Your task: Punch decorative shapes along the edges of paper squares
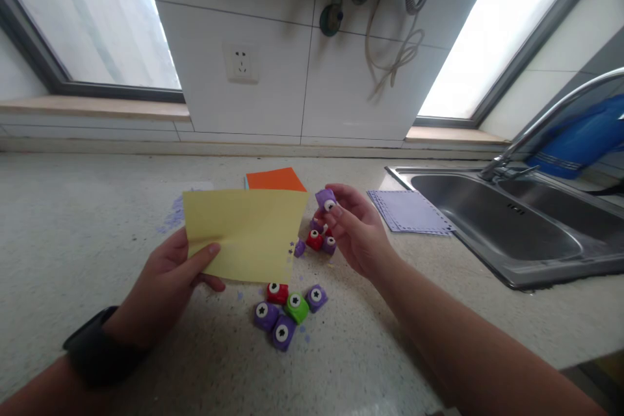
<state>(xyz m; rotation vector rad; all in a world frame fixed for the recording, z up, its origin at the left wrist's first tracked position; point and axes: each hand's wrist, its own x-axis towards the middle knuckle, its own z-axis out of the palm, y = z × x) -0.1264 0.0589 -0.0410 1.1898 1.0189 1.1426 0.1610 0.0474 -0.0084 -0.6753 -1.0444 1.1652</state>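
My left hand (170, 279) grips a sheet of yellow paper (248, 231) by its left side, thumb on top. A few small shapes are punched near the sheet's right edge. Just right of the paper, my right hand (358, 231) holds a small purple craft punch (325, 200) between thumb and fingers, apart from the sheet. Below the paper lie several more punches: a green punch (296, 307), a red punch (277, 292) and purple ones. Another cluster, with a red punch (314, 240) and purple ones, sits between paper and right hand, partly hidden.
Orange paper (275, 179) lies behind the yellow sheet, partly covered. A stack of lilac paper (409, 211) with punched edges rests beside the steel sink (487, 221). Purple paper bits (175, 213) are scattered at left. The tiled wall bounds the counter at the back.
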